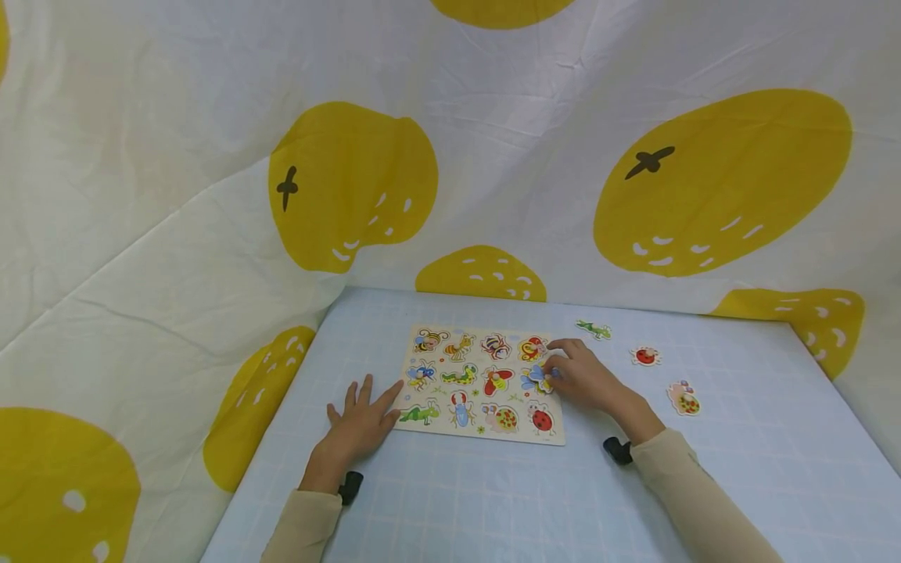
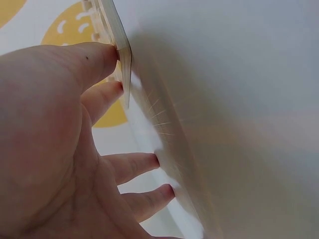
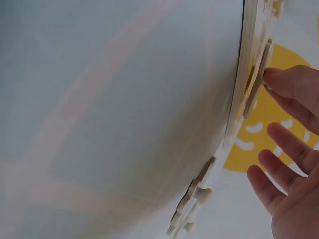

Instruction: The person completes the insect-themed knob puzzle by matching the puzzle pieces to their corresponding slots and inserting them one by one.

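Note:
A pale wooden puzzle board (image 1: pixel 556 432) with rows of colourful insects lies on the table. My right hand (image 1: pixel 587 379) is over its right edge, thumb and index finger pinching a blue-winged insect puzzle piece (image 1: pixel 535 378). In the right wrist view this piece (image 3: pixel 258 82) is tilted close over the board, while the other fingers (image 3: pixel 279 167) are loosely bent. My left hand (image 1: pixel 355 426) lies at the board's left edge with its fingers spread. Thumb and one fingertip touch that edge in the left wrist view; two other fingertips (image 2: pixel 165 191) rest on the tablecloth.
To the right of the board lie a green grasshopper piece (image 1: pixel 594 329), a ladybug piece (image 1: pixel 645 356) and a snail piece (image 1: pixel 684 398). A pale blue checked cloth (image 1: pixel 493 500) covers the table. Behind hangs a white curtain (image 1: pixel 507 156) with yellow fruit prints.

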{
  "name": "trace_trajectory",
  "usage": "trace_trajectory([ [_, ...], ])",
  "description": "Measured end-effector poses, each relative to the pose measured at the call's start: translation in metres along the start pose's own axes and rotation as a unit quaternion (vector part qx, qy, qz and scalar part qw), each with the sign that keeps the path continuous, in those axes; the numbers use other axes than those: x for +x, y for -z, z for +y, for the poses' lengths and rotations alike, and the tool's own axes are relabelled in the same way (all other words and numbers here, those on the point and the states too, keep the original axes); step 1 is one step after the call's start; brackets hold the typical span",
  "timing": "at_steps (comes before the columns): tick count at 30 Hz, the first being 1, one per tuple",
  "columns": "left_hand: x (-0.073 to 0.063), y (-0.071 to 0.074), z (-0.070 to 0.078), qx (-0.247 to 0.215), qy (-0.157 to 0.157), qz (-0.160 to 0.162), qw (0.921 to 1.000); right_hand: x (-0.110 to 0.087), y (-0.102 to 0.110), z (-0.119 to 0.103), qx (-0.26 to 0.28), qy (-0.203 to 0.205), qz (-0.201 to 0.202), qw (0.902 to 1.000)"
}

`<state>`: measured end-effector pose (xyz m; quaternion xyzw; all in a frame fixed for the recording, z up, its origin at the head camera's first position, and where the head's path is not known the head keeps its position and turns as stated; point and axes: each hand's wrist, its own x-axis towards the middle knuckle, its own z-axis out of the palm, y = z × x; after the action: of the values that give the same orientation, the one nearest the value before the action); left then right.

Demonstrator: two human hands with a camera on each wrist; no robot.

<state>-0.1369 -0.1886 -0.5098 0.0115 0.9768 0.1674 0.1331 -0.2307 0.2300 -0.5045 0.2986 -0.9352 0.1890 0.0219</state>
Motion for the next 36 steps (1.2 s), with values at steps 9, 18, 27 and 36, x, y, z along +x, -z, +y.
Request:
trace_trajectory([
  [9,-0.001,0.002,0.002,0.000,0.001,0.001,1.0000,0.004,0.002,-0.006,-0.009,0.047,-0.008,0.9988],
  [18,-0.002,0.002,0.002,0.002,0.000,0.004,1.0000,0.007,0.004,-0.010,-0.015,0.067,-0.019,0.9974],
  [27,-0.002,0.002,0.002,0.004,-0.001,0.005,1.0000,0.009,0.004,-0.010,-0.016,0.075,-0.020,0.9968],
  [36,-0.002,0.000,0.002,0.004,0.001,0.007,1.0000,0.011,0.001,-0.009,-0.015,0.068,-0.030,0.9971],
])
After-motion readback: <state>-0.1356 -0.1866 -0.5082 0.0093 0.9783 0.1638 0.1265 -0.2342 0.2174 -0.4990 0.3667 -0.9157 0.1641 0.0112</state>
